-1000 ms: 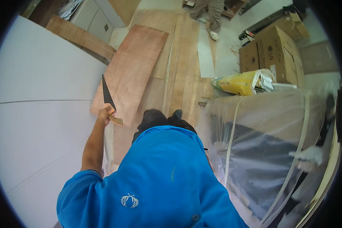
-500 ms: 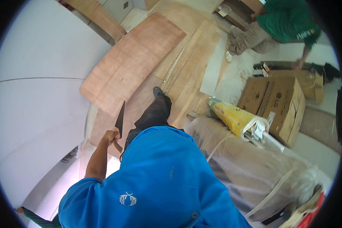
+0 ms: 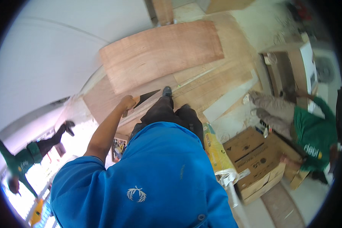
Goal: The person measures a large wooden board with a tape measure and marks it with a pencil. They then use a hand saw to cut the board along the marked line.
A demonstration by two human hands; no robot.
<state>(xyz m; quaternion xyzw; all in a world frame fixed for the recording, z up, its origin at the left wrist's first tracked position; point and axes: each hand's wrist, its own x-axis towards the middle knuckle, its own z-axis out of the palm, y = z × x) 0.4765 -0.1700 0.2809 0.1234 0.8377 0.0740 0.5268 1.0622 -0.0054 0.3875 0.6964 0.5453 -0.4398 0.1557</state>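
My left hand (image 3: pixel 127 102) is closed round the wooden handle of a hand saw (image 3: pixel 147 97), out to the left of my legs. The dark blade points away to the right, toward my shoe (image 3: pixel 167 91). Just beyond the saw lies a reddish plywood sheet (image 3: pixel 159 55), on top of other boards on the floor. Blade and sheet look apart, though how high the saw hangs is hard to judge. My right hand does not show anywhere.
Long boards (image 3: pixel 201 85) and a pale strip (image 3: pixel 230 98) cover the floor ahead. At right are a cardboard box (image 3: pixel 250 152), a yellow sack (image 3: pixel 217 154) and a person in green (image 3: pixel 311 129) reaching to a carton. Another person (image 3: pixel 30 152) stands at left. A white wall (image 3: pixel 64 49) rises at left.
My view has swung left, so the plywood, box and co-worker sit differently in it. The saw has turned from pointing forward to pointing right, still in my left hand. A second person has come into view.
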